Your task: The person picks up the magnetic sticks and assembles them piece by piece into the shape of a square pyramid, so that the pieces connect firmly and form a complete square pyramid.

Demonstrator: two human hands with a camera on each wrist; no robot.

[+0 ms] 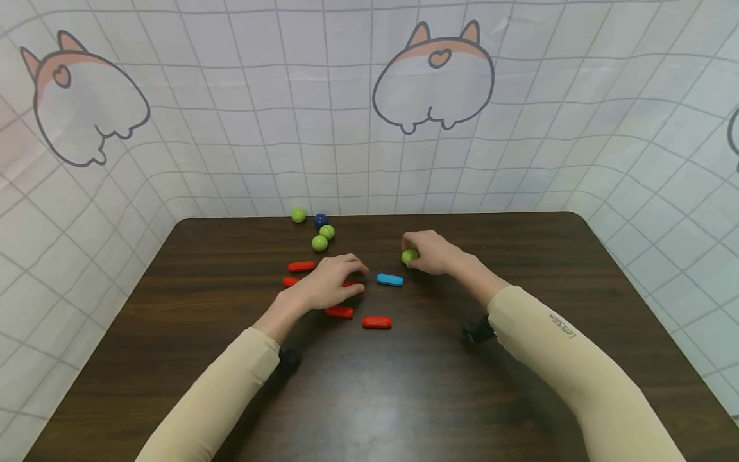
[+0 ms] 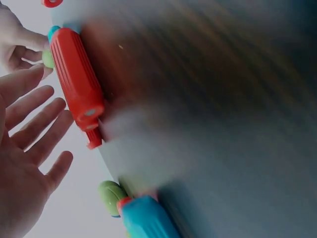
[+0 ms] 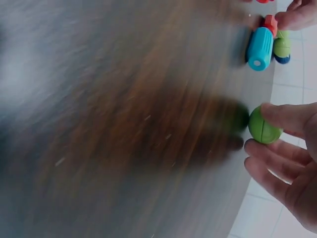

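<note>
My right hand (image 1: 432, 252) pinches a green ball (image 3: 262, 126) between thumb and fingers, at the right of the other pieces. My left hand (image 1: 331, 282) hovers with fingers spread and holds nothing; its open palm (image 2: 25, 153) shows in the left wrist view. Below and around it lie several red ribbed sticks, among them one red stick (image 1: 339, 312) in front of the wrist and another red stick (image 2: 77, 74) near the fingertips. Between the hands rests a blue stick (image 1: 390, 280). A second blue stick (image 2: 148, 218) appears low in the left wrist view.
Towards the table's back edge sit several green balls, one green ball (image 1: 298, 215) farthest back, and a dark blue ball (image 1: 321, 221). Another red stick (image 1: 377, 322) lies nearest the front. The dark wooden table (image 1: 375, 398) meets a white checked curtain (image 1: 277, 128) behind.
</note>
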